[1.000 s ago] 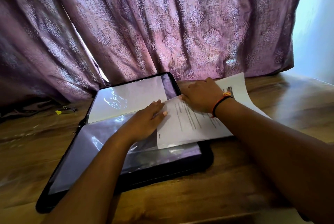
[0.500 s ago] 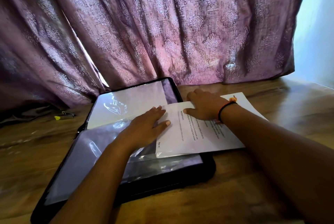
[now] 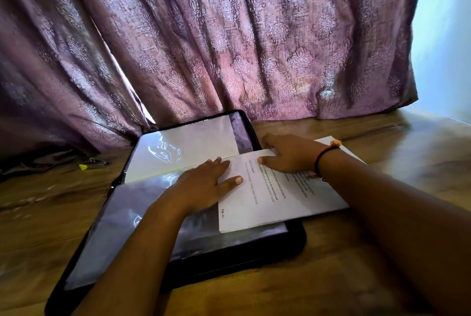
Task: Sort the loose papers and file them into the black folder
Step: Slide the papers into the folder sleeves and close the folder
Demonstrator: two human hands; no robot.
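Printed sheet (image 3: 280,196) now farther left, deeper over the black folder (image 3: 293,241), less overhang rightward.

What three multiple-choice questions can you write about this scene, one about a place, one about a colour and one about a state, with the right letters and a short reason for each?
1. Where does the white printed paper sheet lie?
A. On the floor
B. Partly on the black rectangular folder, partly over the brown wooden table
C. Pinned to a wall

2. What colour is the patterned fabric curtain?
A. Green
B. Purple
C. Yellow

3. In what state is the folder?
A. Zipped shut
B. Standing upright
C. Open and lying flat

Answers:
1 B: the sheet's right end passes the folder's edge.
2 B: the folds are mauve-purple.
3 C: its clear plastic sleeves are exposed.
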